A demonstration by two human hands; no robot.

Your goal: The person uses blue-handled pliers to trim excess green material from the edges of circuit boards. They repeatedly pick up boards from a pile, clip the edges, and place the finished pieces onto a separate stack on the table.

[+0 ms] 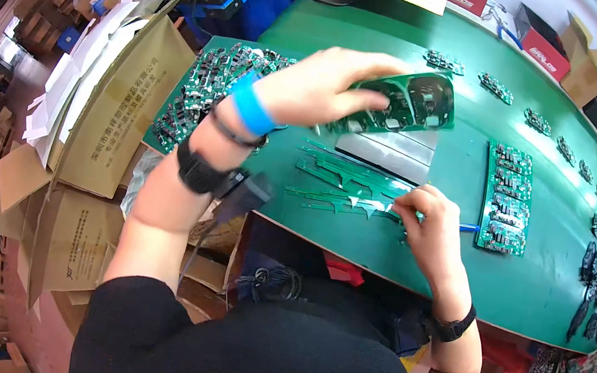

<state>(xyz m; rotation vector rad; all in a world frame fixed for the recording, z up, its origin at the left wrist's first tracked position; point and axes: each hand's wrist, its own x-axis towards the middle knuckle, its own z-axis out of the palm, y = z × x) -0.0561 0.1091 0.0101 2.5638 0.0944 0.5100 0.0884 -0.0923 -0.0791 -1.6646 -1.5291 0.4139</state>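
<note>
In the head view, I see the person's left hand (340,86) gripping a green circuit panel (434,103), thumb on the face toward us, holding it tilted above a silvery metal block (384,152). The right hand (428,221) is lower and to the right, thumb and fingertips drawn together at the right ends of some thin green strips (346,187); I can't tell what, if anything, sits between them. A blue rod (469,229) shows just beside that hand, pointing toward a second panel (508,199) lying flat on the green table (381,33). Left of the strips, loose boards (204,90) lie heaped, next to an open cardboard box (122,99). Smaller boards (495,88) are spaced along the far side.
</note>
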